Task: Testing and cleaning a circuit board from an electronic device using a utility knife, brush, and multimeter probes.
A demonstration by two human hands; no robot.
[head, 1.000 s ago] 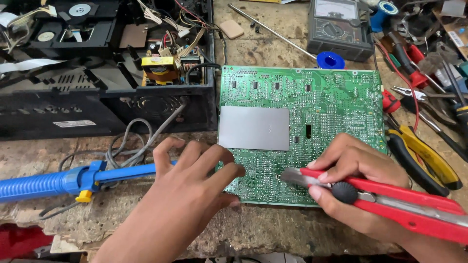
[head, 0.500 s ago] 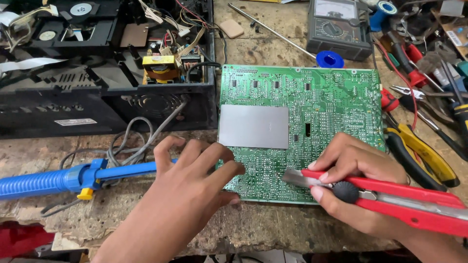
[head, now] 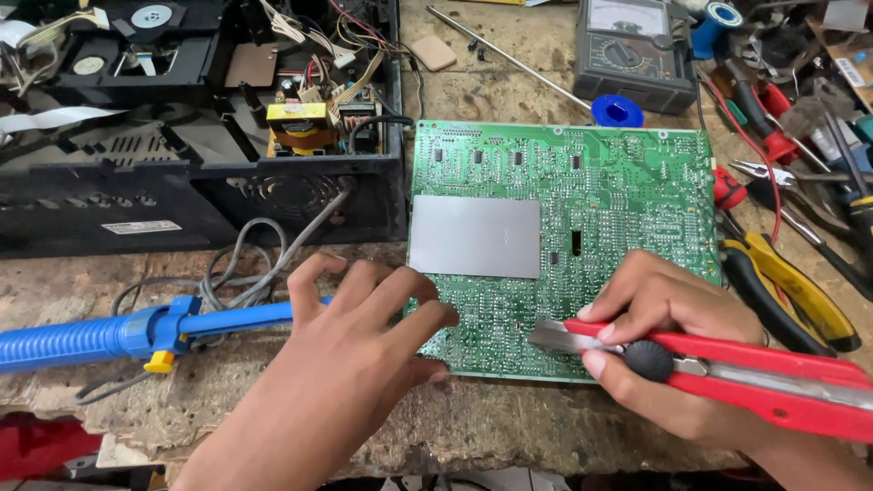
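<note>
Almost nothing has moved since the earlier frames: my right hand has kept the red utility knife in the same place, its blade tip resting on the solder side of the green circuit board near the lower edge, so I judge the cutting or scraping there is slow, careful work. The board lies flat on the worn workbench, copper side up, with a grey rectangular shield on its left half. My right hand is clenched round the knife handle, thumb by the black wheel. My left hand holds nothing; its spread fingers press the board's lower left corner. Just left lies a blue desoldering pump. Beyond the board sit an opened black chassis, a multimeter and yellow-handled pliers.
</note>
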